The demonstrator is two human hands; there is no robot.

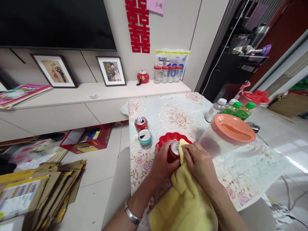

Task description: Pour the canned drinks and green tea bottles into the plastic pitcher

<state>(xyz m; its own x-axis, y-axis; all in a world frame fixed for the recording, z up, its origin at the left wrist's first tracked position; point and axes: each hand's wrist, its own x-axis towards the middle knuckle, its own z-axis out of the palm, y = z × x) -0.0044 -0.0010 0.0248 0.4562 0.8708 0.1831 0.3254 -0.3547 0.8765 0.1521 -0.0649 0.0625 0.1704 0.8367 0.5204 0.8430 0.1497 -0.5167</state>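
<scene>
A red drink can (175,148) stands upright over the red scalloped plate (166,137), its silver top facing me; whether its base rests on the plate is hidden. Wrapped around the can's left side are the fingers of my left hand (163,160). My right hand (198,160) pinches a corner of a yellow cloth (190,195) against the can's top rim. The rest of the cloth hangs down toward my lap. Just left of the plate are two opened cans, a red one (141,124) and a teal one (145,140).
An orange-lidded container (233,128) sits right of the plate, with several bottles (232,109) behind it. The flowered tablecloth (178,117) covers the table. A cabinet (106,96) runs along the wall. Flattened cardboard (55,186) and a red box (96,141) lie on the floor at left.
</scene>
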